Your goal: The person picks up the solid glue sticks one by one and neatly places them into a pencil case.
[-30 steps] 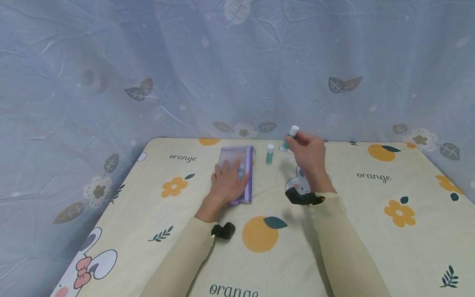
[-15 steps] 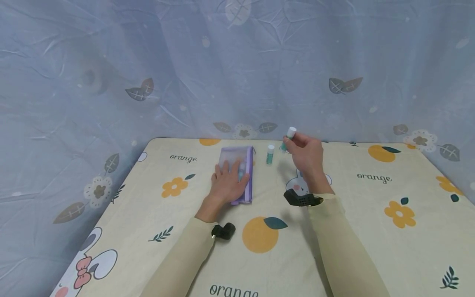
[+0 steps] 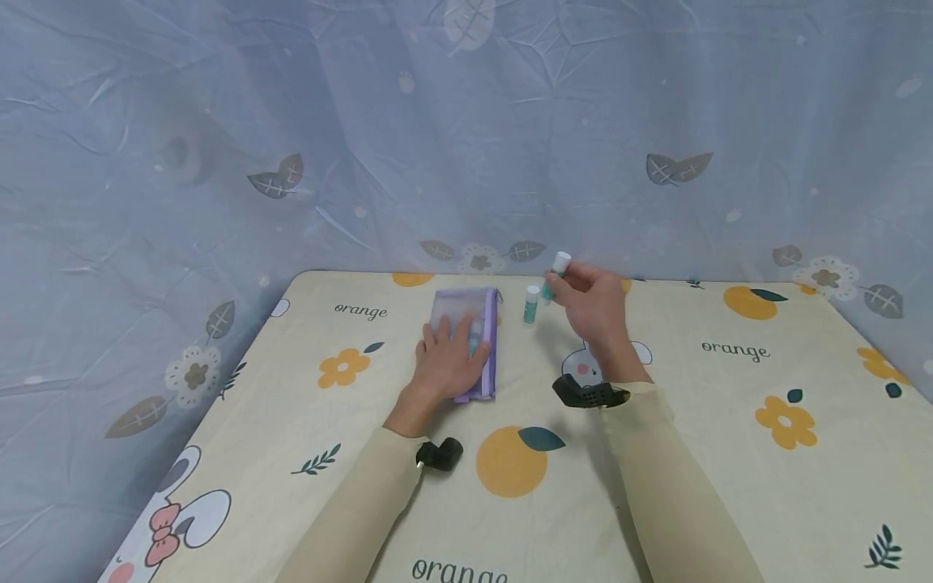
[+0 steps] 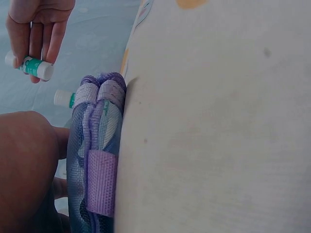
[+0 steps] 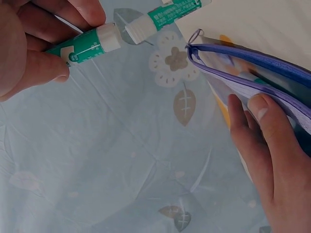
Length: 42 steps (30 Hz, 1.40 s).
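Observation:
My left hand [image 3: 448,364] rests with spread fingers on a see-through mesh zip pouch [image 3: 455,302] with purple trim. In the right wrist view the pouch's zip side [image 5: 243,73] gapes, and something green shows inside. Between thumb and fingers, my right hand [image 3: 596,309] holds a green glue stick [image 3: 561,261] with a white cap, tilted and raised off the table. Just left of it, a second glue stick [image 3: 530,306] stands upright on the cloth, to the right of the pouch. The left wrist view shows the held glue stick [image 4: 35,66] beyond the pouch's end.
A cream cloth [image 3: 350,502] printed with oranges, flowers and rabbits covers the table. Behind it hangs a blue-grey curtain [image 3: 598,105], close to the table's back edge. A black wrist camera [image 3: 589,393] sits on the right wrist, another camera [image 3: 440,454] on the left.
My right hand has moved a little left with the glue stick, bringing it nearer the standing one. The left hand and pouch have stayed in place.

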Motion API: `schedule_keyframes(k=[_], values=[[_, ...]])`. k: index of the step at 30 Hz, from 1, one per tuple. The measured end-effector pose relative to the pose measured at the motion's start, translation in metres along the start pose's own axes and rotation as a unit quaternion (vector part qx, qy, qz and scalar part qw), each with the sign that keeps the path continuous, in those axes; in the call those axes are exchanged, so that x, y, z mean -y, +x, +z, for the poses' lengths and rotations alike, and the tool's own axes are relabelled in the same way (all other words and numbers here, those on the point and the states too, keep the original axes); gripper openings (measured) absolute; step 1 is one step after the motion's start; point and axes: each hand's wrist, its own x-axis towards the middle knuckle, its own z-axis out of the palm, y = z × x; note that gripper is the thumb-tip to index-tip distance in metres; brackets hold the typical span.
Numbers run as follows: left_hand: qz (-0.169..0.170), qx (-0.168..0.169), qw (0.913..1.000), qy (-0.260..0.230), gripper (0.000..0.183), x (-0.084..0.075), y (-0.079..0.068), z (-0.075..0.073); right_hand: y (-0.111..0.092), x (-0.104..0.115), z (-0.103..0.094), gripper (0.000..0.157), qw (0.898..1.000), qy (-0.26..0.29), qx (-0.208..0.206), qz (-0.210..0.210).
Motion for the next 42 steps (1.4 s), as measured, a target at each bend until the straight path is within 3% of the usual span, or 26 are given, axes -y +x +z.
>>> schedule_keyframes(k=[18, 42], values=[[-0.002, 0.006, 0.9999, 0.007, 0.068, 0.0, 0.001, 0.0, -0.005, 0.001, 0.01, 0.042, 0.999, 0.016, 0.029, -0.02], [-0.004, 0.006, 1.0, 0.007, 0.068, 0.001, 0.003, 0.002, -0.008, 0.009, 0.016, 0.038, 0.998, 0.037, 0.052, -0.008]])
